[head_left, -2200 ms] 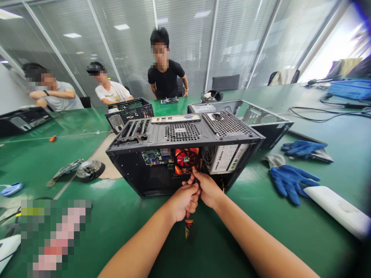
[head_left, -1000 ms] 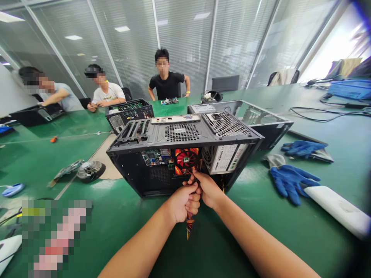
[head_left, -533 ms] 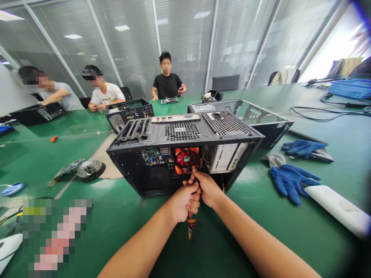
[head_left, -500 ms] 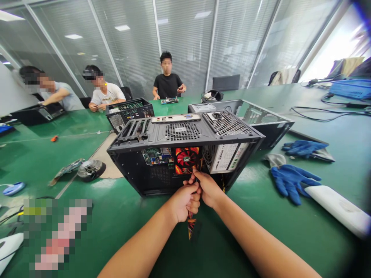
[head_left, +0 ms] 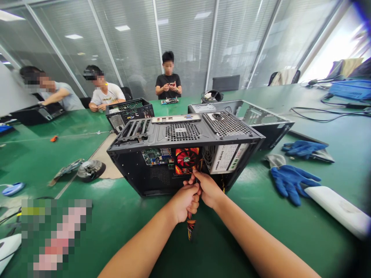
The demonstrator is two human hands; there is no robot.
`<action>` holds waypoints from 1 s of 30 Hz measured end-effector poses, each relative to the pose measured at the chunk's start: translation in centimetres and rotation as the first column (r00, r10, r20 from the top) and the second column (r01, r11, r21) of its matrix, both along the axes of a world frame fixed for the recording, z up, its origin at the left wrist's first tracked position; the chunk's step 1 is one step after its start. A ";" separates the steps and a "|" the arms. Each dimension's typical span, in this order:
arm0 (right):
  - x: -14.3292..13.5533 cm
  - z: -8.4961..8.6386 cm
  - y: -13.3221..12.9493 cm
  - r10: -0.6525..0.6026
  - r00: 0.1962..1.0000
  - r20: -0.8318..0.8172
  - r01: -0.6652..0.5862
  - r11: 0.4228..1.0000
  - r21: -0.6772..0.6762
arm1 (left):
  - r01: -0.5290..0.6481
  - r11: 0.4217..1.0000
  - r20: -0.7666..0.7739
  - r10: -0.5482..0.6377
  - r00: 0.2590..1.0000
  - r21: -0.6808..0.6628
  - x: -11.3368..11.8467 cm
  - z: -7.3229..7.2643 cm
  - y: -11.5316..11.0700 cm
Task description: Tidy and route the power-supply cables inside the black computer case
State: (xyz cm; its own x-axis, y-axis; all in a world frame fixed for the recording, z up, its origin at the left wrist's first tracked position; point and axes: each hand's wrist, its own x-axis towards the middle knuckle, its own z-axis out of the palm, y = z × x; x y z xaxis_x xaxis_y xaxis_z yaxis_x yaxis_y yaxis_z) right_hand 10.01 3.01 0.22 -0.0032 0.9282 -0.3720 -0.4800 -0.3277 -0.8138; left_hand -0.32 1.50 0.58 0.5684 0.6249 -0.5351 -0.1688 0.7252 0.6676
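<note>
A black computer case (head_left: 185,135) lies on the green table with its open side facing me. Inside it are a red and orange fan (head_left: 187,159), a green circuit board (head_left: 156,156) and a power supply (head_left: 228,157) with a white label. In front of the opening, my left hand (head_left: 188,200) is closed around a cable bundle (head_left: 190,228), whose orange, yellow and black wires hang below the fist. My right hand (head_left: 207,187) touches the left one, its fingers pinched on the upper part of the bundle, just below the fan. The fingers hide the exact grip points.
Blue gloves (head_left: 292,179) and a white bar-shaped object (head_left: 339,208) lie at the right. Behind stand two more cases (head_left: 263,123). A round metal part (head_left: 91,170) sits at the left. Three people are across the table (head_left: 87,131).
The person in black across the table has brought both hands together around a small object. My hands and the case have hardly moved.
</note>
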 end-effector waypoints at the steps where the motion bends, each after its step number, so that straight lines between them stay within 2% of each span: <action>1: 0.0 0.0 0.0 -0.001 1.000 -0.001 0.001 1.000 0.001 | 0.013 0.999 0.037 -0.011 0.999 -0.039 -0.1 0.0 0.1; 5: 0.0 0.1 0.0 0.005 0.999 -0.038 -0.006 1.000 -0.015 | 0.140 0.956 0.329 -0.050 0.943 -0.257 -0.9 -0.1 0.6; 7: 0.0 0.1 0.0 0.009 0.998 -0.057 -0.010 1.000 -0.021 | 0.158 0.943 0.387 -0.033 0.921 -0.294 -1.1 -0.1 0.8; 11: 0.1 -0.2 0.0 0.003 0.999 -0.045 -0.003 1.000 -0.016 | 0.135 0.952 0.341 -0.035 0.939 -0.276 -1.0 -0.1 0.7; 18: 0.0 -0.3 0.1 0.001 1.000 0.002 -0.001 1.000 -0.004 | 0.018 0.995 0.095 -0.009 0.995 -0.094 -0.1 0.1 0.1; 20: 0.0 -0.2 0.1 -0.002 1.000 -0.002 0.002 1.000 -0.001 | 0.025 0.993 0.118 -0.011 0.993 -0.117 -0.2 0.2 0.2; 25: 0.1 -0.3 0.0 0.007 0.999 -0.052 -0.007 1.000 -0.003 | 0.145 0.946 0.360 -0.032 0.932 -0.290 -0.9 -0.2 0.6; 27: 0.1 -0.1 0.0 0.005 0.999 -0.041 -0.006 1.000 -0.010 | 0.142 0.945 0.367 -0.026 0.930 -0.294 -1.0 -0.3 0.7; 30: 0.1 0.2 0.0 -0.004 1.000 0.006 0.004 1.000 -0.030 | 0.110 0.960 0.297 -0.029 0.954 -0.258 -0.7 -0.3 0.6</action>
State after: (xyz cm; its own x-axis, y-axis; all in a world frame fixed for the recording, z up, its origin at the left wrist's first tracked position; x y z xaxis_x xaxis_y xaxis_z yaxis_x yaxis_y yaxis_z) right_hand 10.09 2.98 0.45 0.0026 0.9165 -0.3999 -0.4765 -0.3505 -0.8063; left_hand -1.03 2.13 0.33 0.7595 0.4342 -0.4844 -0.2669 0.8871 0.3766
